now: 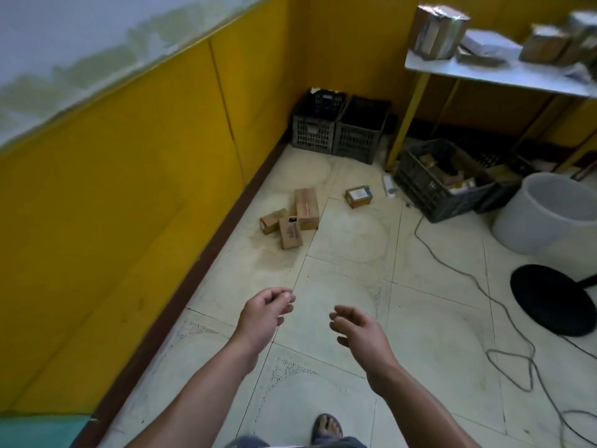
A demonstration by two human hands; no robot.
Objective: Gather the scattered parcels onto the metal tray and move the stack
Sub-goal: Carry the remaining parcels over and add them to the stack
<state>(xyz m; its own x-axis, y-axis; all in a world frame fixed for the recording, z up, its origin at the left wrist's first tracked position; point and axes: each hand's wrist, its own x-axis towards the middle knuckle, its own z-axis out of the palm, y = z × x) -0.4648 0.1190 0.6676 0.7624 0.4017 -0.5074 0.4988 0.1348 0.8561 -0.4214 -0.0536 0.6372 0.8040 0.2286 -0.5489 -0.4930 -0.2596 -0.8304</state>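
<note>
Three brown cardboard parcels (292, 218) lie in a loose cluster on the tiled floor by the yellow wall. A fourth small parcel (358, 196) with a white label lies apart to their right. My left hand (265, 313) and my right hand (355, 328) hover side by side over the floor well short of the parcels, both empty with loosely curled fingers. At the upper right a metal tray-like shelf (494, 74) carries several wrapped parcels (439, 27).
Two dark crates (342, 127) stand in the corner. Another crate (442, 179) with boxes sits under the shelf beside a white bucket (546, 211). A grey cable (478, 286) trails across the floor near a black round base (555, 299). My foot (327, 428) shows at the bottom.
</note>
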